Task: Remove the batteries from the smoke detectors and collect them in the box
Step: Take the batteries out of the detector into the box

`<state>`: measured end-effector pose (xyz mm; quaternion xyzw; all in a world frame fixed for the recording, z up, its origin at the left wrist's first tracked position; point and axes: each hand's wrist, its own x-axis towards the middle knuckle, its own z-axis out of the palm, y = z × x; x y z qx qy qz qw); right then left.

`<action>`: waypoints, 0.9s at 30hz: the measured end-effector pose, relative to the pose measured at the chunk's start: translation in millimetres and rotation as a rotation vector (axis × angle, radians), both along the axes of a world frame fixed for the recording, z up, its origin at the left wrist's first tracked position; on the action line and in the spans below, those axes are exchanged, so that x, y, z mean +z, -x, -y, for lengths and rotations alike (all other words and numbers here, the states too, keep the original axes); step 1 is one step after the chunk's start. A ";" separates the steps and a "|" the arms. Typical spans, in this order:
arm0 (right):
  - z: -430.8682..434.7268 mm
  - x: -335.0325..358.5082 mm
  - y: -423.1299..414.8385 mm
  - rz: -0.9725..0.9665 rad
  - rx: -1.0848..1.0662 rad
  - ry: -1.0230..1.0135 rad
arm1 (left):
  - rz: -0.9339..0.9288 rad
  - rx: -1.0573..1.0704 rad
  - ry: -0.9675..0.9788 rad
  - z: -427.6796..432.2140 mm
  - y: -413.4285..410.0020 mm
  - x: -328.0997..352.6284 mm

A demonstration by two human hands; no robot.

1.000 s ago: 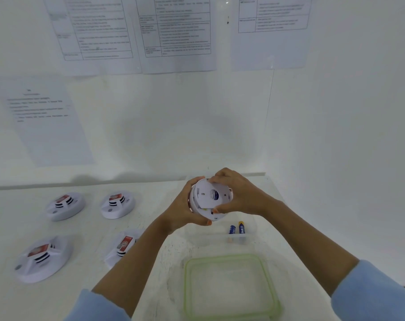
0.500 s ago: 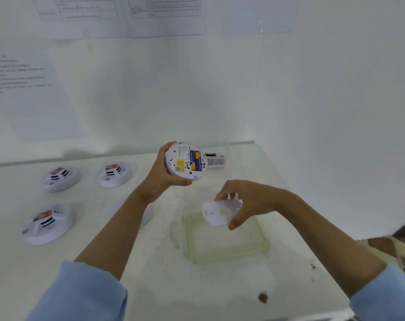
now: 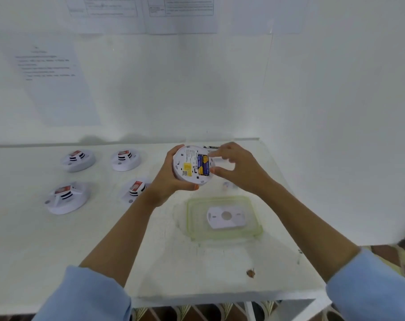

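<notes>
My left hand (image 3: 165,181) grips a round white smoke detector (image 3: 185,167) with its open back turned toward me. Two blue and yellow batteries (image 3: 203,165) sit side by side in its compartment. My right hand (image 3: 238,170) has its index finger and thumb at the two ends of the right battery, pinching it. The detector's white back cover (image 3: 226,216) lies flat inside a green-rimmed tray (image 3: 254,230) below my hands. A clear box (image 3: 229,185) sits just behind the tray, blurred and mostly hidden by my right wrist.
Several more white smoke detectors lie face up on the left of the white table: two at the back (image 3: 78,159) (image 3: 126,159), two nearer (image 3: 67,198) (image 3: 136,188). A small brown speck (image 3: 250,272) lies near the table's front edge (image 3: 220,295). Walls close off the back and right.
My right hand took the back cover off the detector, laid it in the green-rimmed tray, and rose to the exposed batteries. My left hand turned the detector's back toward me.
</notes>
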<state>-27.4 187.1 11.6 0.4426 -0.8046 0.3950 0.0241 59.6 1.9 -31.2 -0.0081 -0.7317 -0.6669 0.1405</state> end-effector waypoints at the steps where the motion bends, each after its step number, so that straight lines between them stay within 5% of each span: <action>1: 8.9 1.4 1.1 -0.001 0.029 -0.018 | -0.001 -0.005 -0.004 -1.6 -1.5 0.0; 14: 49.3 2.7 41.1 -0.332 0.162 -0.388 | 0.068 -0.038 0.019 30.5 28.5 2.9; 22: 64.4 -15.7 61.6 -0.613 0.178 -0.308 | 0.083 -0.068 -0.020 50.4 56.2 -0.6; 27: 67.4 -16.2 73.7 -0.626 0.219 -0.245 | 0.073 -0.048 -0.021 53.3 67.7 1.0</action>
